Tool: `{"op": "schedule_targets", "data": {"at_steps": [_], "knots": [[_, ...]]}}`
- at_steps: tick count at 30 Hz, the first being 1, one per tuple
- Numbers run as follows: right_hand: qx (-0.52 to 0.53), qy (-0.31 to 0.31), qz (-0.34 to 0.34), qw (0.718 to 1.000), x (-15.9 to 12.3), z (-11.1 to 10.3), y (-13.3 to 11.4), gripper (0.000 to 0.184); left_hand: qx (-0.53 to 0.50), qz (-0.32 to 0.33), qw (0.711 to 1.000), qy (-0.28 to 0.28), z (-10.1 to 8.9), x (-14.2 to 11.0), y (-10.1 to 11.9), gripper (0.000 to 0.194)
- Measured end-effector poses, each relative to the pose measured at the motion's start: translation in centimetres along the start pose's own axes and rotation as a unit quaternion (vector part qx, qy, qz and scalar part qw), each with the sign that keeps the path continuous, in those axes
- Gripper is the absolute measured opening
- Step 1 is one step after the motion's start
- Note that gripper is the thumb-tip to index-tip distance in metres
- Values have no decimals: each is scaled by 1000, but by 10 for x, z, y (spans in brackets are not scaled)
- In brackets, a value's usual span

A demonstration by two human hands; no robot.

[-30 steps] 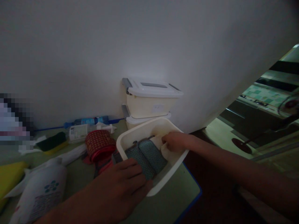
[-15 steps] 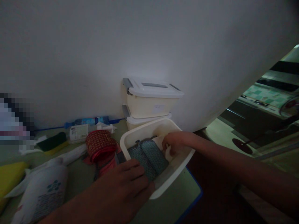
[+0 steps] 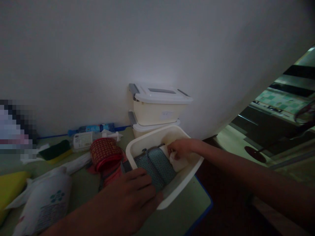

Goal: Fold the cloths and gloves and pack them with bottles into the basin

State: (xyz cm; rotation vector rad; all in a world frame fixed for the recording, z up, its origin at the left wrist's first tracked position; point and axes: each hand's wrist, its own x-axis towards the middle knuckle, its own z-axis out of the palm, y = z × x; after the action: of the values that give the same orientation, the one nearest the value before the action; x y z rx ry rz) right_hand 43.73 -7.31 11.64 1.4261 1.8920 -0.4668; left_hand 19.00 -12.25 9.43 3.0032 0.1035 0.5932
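A cream plastic storage bin (image 3: 172, 200) without a lid stands tilted in the middle of the view. My left hand (image 3: 137, 196) grips its near left rim, fingers curled over the edge. Inside the bin lie grey-green mesh scrub sponges (image 3: 157, 167), side by side. To their right is a crumpled white cloth or tissue (image 3: 178, 164). My right hand (image 3: 180, 149) reaches into the bin from the right, with thumb and fingers pinched on this white piece. The fingertips of the right hand are partly hidden.
Two lidded boxes (image 3: 157, 111) are stacked behind the bin against the wall. Left on the table are a red rolled strap (image 3: 105, 152), a clear bottle (image 3: 83, 141), a blue-labelled bottle (image 3: 95, 127), a green-yellow sponge (image 3: 56, 151), a white packet (image 3: 46, 200) and a yellow item (image 3: 11, 186). The table's blue edge (image 3: 210, 203) is at right.
My right hand has shifted slightly left and up inside the bin, and more of the white piece shows below it. My left hand stays on the rim.
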Motion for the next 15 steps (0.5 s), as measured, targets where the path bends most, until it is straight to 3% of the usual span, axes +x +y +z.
{"op": "schedule_targets", "data": {"at_steps": [6, 10, 12, 15], "knots": [[-22, 84, 32, 996, -2, 21, -13, 21, -1, -1, 1000, 2, -1, 1, 0, 29], [-35, 172, 24, 984, -11, 20, -13, 37, -6, -4, 1000, -4, -2, 2, 0, 29], [-30, 177, 17, 984, -13, 16, -7, 37, -9, -5, 1000, -11, -2, 2, 0, 28], [-16, 133, -5, 991, -12, 15, 0, 23, -11, -8, 1000, -22, -3, 2, 0, 27]]}}
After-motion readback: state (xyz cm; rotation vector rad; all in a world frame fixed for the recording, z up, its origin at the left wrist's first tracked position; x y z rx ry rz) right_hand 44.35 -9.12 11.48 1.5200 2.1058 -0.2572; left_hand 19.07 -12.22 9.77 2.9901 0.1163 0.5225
